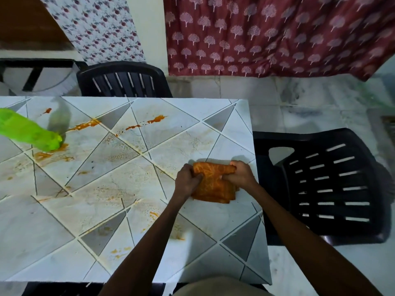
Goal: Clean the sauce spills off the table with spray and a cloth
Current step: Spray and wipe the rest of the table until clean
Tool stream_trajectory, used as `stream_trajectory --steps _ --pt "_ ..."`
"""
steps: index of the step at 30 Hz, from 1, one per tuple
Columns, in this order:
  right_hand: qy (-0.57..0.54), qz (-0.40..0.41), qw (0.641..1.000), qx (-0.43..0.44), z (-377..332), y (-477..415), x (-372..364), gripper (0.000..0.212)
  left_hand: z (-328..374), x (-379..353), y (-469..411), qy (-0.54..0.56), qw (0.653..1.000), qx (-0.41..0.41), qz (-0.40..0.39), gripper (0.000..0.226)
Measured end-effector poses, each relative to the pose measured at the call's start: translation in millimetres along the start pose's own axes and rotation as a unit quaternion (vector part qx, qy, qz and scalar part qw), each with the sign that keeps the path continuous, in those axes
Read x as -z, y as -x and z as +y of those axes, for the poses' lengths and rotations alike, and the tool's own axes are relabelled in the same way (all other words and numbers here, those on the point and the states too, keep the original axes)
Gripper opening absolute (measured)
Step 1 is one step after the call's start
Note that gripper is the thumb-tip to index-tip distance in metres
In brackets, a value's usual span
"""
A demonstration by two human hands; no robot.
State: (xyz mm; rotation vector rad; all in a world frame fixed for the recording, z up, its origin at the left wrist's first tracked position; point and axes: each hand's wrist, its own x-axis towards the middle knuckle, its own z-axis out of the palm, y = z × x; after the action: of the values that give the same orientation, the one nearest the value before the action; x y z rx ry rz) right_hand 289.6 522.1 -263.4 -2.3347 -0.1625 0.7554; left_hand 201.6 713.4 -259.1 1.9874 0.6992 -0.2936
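An orange, sauce-stained cloth (212, 182) lies folded near the right edge of the white tiled table (203, 242). My left hand (187, 180) grips its left side and my right hand (240, 173) pinches its top right corner. Orange sauce streaks (85, 125) run across the far part of the table, with another streak (157, 119) further right and smears (46, 155) at the left. A bright green spray bottle (30, 132) stands at the far left, blurred, next to the smears.
A black plastic chair (327, 184) stands close against the table's right side. Another black chair (124, 80) is tucked at the far edge. A maroon patterned curtain (277, 35) hangs behind. Small orange spots (118, 252) dot the near table.
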Motion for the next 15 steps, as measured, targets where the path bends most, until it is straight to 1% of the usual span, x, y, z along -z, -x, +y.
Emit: stream_trajectory --steps 3,5,6,8,10,13,15 --pt "-0.063 -0.012 0.998 0.027 3.3 7.6 24.5 0.038 16.5 -1.5 -4.3 0.017 0.998 -0.068 -0.009 0.031" --pt "-0.107 0.032 0.993 0.028 2.9 5.1 46.8 0.043 35.7 -1.3 -13.1 0.025 0.995 -0.101 0.006 0.032" --pt "-0.14 0.06 0.988 0.021 2.2 0.6 56.4 0.046 45.8 -0.8 -19.2 0.048 0.993 -0.111 0.009 0.035" --pt "-0.204 0.115 0.972 -0.01 -1.5 -14.8 75.5 0.053 69.1 -1.3 -37.2 0.105 0.987 -0.12 -0.005 0.044" --pt "-0.253 0.161 0.953 -0.039 -9.6 -37.1 92.4 0.054 91.2 -4.6 -61.4 0.142 0.982 -0.122 -0.037 0.051" --pt "-0.251 0.207 0.944 -0.061 -20.0 -76.9 107.4 0.048 117.7 -12.8 -98.9 0.117 0.981 -0.138 -0.066 0.057" --pt "-0.208 0.231 0.948 -0.07 -24.3 -107.1 114.0 0.047 130.8 -18.9 -129.1 0.092 0.985 -0.137 -0.046 0.057"
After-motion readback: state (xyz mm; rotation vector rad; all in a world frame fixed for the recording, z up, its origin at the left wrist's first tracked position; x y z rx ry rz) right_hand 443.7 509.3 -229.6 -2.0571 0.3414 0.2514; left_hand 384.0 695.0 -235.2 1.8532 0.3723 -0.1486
